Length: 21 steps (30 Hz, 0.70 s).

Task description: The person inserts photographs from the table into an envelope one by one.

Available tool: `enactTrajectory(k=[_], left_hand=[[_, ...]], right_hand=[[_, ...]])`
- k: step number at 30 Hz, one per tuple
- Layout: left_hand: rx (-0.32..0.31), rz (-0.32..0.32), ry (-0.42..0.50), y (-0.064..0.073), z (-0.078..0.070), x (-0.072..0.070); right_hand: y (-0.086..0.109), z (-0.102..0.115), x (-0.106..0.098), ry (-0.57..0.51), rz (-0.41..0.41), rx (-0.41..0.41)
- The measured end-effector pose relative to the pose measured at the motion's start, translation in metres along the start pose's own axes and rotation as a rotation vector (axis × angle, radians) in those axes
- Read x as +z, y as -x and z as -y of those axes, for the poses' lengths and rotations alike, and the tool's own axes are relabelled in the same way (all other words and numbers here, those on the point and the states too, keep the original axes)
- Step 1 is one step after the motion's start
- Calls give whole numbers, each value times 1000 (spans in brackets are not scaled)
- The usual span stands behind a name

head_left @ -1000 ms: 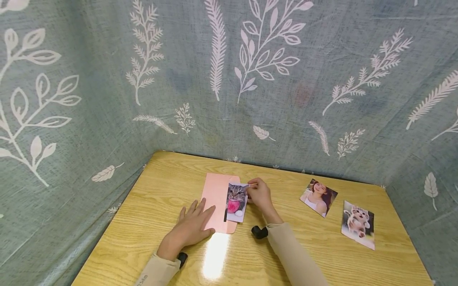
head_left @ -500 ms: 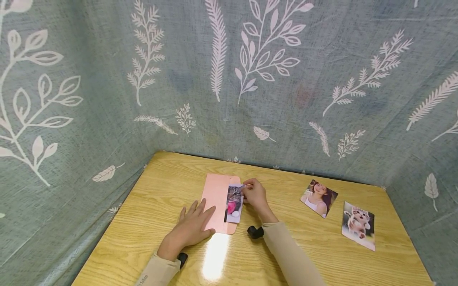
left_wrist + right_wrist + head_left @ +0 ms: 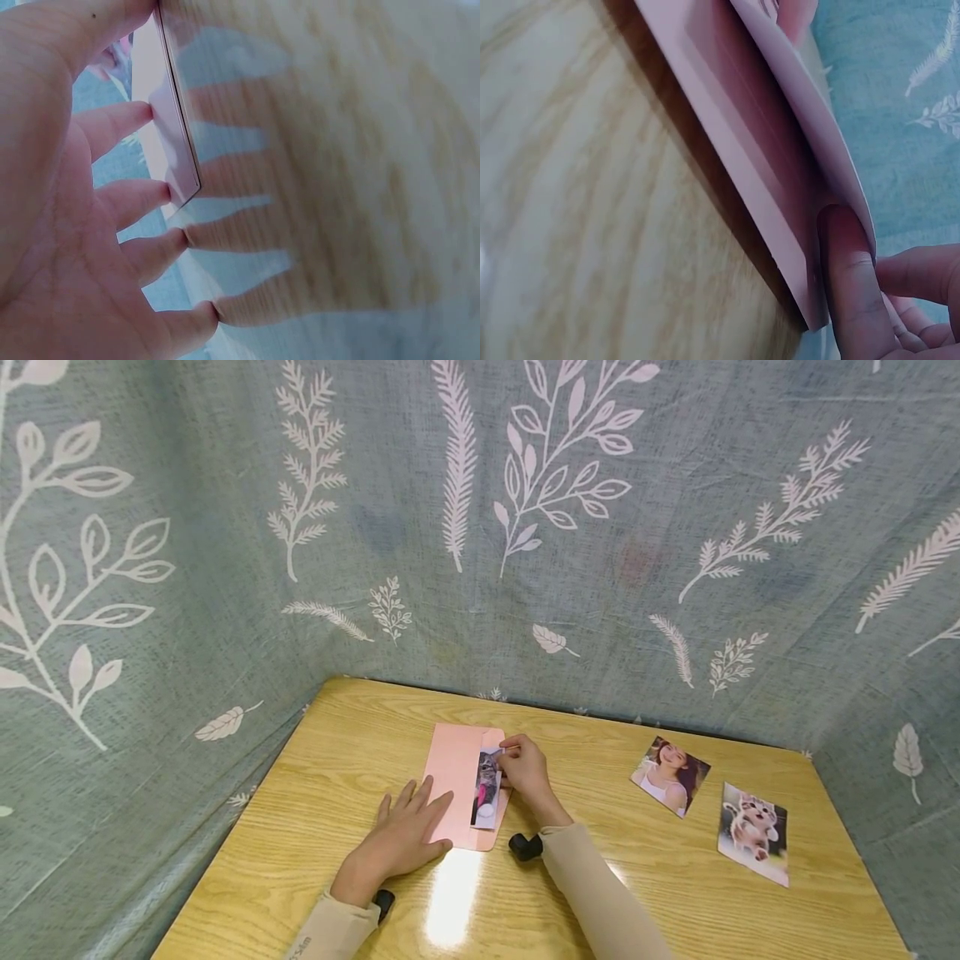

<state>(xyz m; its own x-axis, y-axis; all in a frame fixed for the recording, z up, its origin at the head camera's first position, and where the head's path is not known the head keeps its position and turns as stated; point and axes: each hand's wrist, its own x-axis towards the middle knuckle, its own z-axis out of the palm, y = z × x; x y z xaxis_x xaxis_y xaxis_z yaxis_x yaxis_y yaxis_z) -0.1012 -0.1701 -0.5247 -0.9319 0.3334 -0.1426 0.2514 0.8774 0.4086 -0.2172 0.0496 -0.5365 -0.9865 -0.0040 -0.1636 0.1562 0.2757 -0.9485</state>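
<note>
A pink envelope (image 3: 453, 752) lies flat on the table. A cat photo (image 3: 487, 797) stands partway into its right side; only a narrow upright strip of the picture shows. My right hand (image 3: 527, 772) pinches the photo's right edge near the top. In the right wrist view, the thumb (image 3: 851, 281) is beneath the bent-up photo (image 3: 817, 112), with other fingers on its far side, above the envelope's flap (image 3: 727, 150). My left hand (image 3: 401, 835) rests with spread, straight fingers on the envelope's lower left; in the left wrist view some fingertips touch the table.
Two more photos lie on the right of the wooden table (image 3: 360, 727): a portrait of a person (image 3: 670, 775) and a kitten photo (image 3: 752, 833). A leaf-patterned curtain (image 3: 480, 527) hangs along the back and sides.
My right hand has moved left with the cat photo, sliding it further into the envelope, so less of the picture shows. The left hand has stayed in place.
</note>
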Motion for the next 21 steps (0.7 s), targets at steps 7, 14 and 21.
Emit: enactTrajectory(k=[7, 14, 21], left_hand=[[3, -4, -17, -2, 1, 1], [6, 1, -18, -1, 0, 0], [6, 8, -25, 0, -2, -2]], right_hand=[[1, -1, -1, 8, 24, 18], [8, -2, -16, -115, 99, 48], [17, -3, -29, -190, 149, 75]])
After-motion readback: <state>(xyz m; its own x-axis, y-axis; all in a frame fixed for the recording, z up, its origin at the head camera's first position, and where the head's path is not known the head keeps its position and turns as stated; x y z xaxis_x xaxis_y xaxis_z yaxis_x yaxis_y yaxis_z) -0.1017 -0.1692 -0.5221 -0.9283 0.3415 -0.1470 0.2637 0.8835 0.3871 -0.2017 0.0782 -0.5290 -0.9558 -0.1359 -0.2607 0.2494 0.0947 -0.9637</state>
